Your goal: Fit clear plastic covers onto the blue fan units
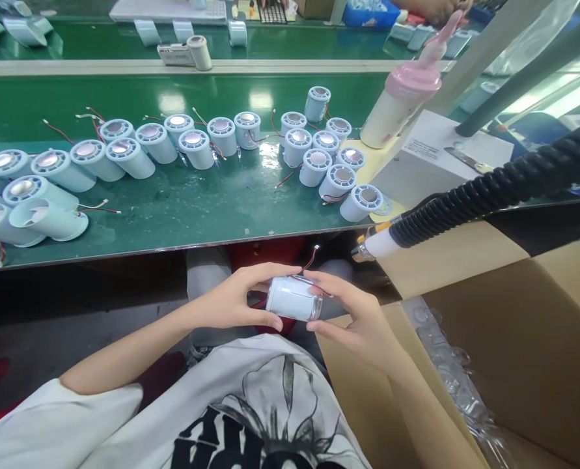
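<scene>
Both hands grip one pale blue tube [290,299], held on its side between them. The left hand [234,301] has its thumb below and its fingers along the top at one end; the right hand [358,316] pinches the other end, where a clear cap [316,309] shows. Thin wires [311,259] stick up from between the hands. The tube is over the lap, just off the near edge of the green worktop [211,212]. On the worktop, more tubes [297,147] bunch towards the right end, one close to the near edge, and others run across to the left. A pink-topped bottle [392,107] and a grey box [419,153] stand at the right. A black hose [495,185] slants past the near edge, above an open carton [538,306] holding clear plastic pieces [446,358]
</scene>
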Available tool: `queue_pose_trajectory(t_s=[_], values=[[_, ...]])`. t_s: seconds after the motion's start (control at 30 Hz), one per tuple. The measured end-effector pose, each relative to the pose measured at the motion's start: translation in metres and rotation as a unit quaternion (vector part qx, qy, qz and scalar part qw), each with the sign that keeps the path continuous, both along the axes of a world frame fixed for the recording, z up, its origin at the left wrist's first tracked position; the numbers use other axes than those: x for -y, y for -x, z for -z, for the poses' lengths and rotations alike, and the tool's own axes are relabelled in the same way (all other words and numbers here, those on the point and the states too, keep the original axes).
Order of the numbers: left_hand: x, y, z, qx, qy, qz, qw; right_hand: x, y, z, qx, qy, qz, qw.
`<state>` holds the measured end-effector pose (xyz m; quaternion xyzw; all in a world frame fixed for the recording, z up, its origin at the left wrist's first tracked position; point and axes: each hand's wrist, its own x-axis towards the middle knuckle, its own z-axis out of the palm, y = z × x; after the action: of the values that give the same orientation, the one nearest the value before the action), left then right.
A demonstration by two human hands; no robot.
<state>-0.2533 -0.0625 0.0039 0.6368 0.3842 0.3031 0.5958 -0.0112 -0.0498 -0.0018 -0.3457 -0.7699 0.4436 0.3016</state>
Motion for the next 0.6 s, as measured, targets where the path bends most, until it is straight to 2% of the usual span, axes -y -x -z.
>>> queue_pose_trajectory(t_s=[0.23,0.4,0.6], values=[[0.001,0.001,-0.002,0.001,-0.051,0.032,0.998,0.003,-0.001,-0.011,-0.043,0.180,0.010,0.983],[0.002,0.003,-0.003,-0.011,-0.070,0.031,0.997,0.002,0.002,-0.014,-0.088,0.218,0.014,0.972],[0.001,0.004,-0.004,-0.017,-0.087,0.033,0.996,0.001,0.006,-0.013,-0.122,0.315,0.013,0.941]])
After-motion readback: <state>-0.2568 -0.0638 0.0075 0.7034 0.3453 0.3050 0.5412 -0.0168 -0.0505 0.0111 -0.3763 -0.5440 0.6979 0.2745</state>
